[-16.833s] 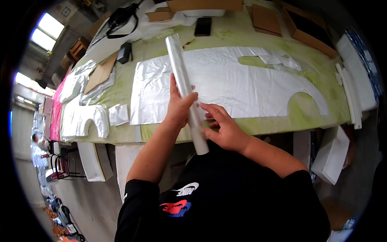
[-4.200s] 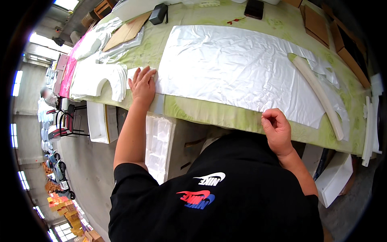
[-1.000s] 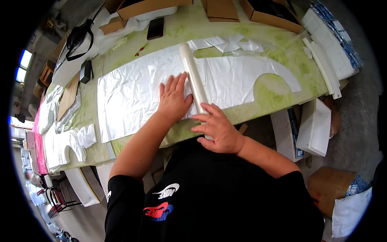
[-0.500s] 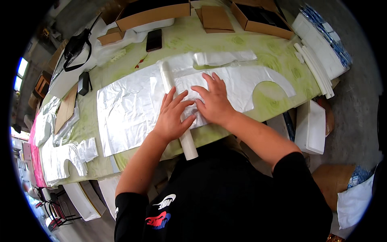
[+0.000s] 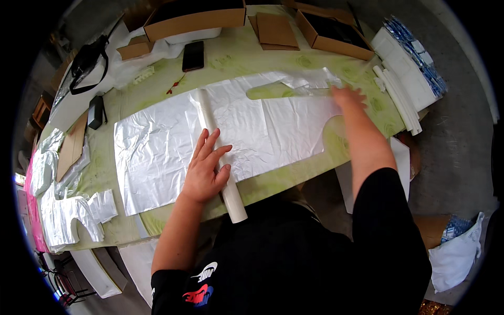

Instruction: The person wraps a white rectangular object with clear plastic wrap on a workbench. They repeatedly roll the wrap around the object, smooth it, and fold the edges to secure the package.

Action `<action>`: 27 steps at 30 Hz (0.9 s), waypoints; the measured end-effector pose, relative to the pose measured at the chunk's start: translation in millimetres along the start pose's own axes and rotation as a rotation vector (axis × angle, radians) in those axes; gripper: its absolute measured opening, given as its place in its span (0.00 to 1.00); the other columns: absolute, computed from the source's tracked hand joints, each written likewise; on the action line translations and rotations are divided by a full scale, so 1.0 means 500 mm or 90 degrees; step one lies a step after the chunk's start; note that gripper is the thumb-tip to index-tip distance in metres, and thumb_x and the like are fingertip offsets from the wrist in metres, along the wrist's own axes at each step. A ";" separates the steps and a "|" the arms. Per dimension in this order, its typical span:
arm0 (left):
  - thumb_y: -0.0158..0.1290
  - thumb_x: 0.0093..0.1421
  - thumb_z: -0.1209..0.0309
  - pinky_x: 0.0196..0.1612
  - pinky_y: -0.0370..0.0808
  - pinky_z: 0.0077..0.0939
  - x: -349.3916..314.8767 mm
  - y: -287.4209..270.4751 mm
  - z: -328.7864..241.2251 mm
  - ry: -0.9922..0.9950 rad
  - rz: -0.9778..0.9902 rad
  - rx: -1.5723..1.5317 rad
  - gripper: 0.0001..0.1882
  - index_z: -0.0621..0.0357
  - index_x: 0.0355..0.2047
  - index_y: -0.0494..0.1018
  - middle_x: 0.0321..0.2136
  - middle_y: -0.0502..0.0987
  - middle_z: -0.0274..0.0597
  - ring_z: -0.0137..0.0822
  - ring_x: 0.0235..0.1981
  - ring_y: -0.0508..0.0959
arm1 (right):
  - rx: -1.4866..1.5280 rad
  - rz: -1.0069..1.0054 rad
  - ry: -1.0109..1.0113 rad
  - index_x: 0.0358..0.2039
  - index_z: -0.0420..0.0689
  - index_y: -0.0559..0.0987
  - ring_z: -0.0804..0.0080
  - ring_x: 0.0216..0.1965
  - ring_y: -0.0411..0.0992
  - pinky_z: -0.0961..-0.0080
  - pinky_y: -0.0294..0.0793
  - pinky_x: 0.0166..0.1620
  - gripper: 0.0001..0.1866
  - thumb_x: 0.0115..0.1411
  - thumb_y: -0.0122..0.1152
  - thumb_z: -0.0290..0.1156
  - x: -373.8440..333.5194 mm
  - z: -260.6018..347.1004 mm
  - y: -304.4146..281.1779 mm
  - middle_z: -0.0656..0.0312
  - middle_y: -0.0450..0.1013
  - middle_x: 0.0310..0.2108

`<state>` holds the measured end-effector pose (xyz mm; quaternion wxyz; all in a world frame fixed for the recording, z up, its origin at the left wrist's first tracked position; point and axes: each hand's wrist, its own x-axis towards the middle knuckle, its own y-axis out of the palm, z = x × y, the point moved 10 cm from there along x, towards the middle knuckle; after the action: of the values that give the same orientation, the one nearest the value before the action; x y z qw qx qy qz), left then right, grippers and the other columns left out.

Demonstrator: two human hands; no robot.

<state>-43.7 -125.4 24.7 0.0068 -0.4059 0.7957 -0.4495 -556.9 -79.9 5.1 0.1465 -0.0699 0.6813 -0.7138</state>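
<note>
Left hand [image 5: 203, 170], fingers spread, rests on a pale film roll [image 5: 233, 202] lying across a silvery plastic sheet [image 5: 152, 152]; well right of the roll, the blurred right hand [image 5: 348, 97] splays wide. Likely light, stiff and slippery, the roll seems best gripped around its middle.

One wide fisheye view, worn on the person's head, looks steeply down and forward, close above the hands [image 5: 203, 176]. Forearms [image 5: 176, 228] and shirt [image 5: 294, 262] lie below the hands; the counter [image 5: 236, 62] spreads around and beyond them, floor [image 5: 451, 157] shows far to their right, straight edges bending near the rim.
</note>
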 end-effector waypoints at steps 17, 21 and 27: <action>0.61 0.54 0.70 0.73 0.61 0.45 0.005 -0.007 0.008 0.004 -0.020 -0.085 0.42 0.57 0.70 0.62 0.73 0.58 0.56 0.56 0.75 0.56 | 0.043 0.063 -0.683 0.70 0.54 0.69 0.48 0.77 0.45 0.33 0.44 0.73 0.40 0.61 0.63 0.58 -0.477 0.441 0.105 0.56 0.50 0.77; 0.64 0.51 0.72 0.72 0.63 0.41 -0.004 -0.010 0.020 -0.042 -0.040 -0.157 0.52 0.58 0.74 0.52 0.76 0.49 0.56 0.54 0.76 0.54 | 0.347 0.001 -0.928 0.69 0.47 0.68 0.49 0.75 0.51 0.36 0.47 0.73 0.39 0.61 0.65 0.50 -0.598 0.439 0.063 0.57 0.60 0.73; 0.57 0.56 0.69 0.71 0.60 0.54 -0.063 -0.131 0.005 0.206 -0.354 -0.130 0.36 0.58 0.67 0.66 0.70 0.62 0.55 0.64 0.70 0.62 | 0.401 0.271 -1.123 0.51 0.47 0.82 0.46 0.68 0.64 0.42 0.55 0.71 0.18 0.61 0.67 0.34 -0.844 0.344 0.055 0.56 0.76 0.56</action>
<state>20.2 -124.2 59.1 -0.2832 -0.5296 0.6863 -0.4104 -102.4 -115.9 30.4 0.7451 -0.4139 0.1014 -0.5131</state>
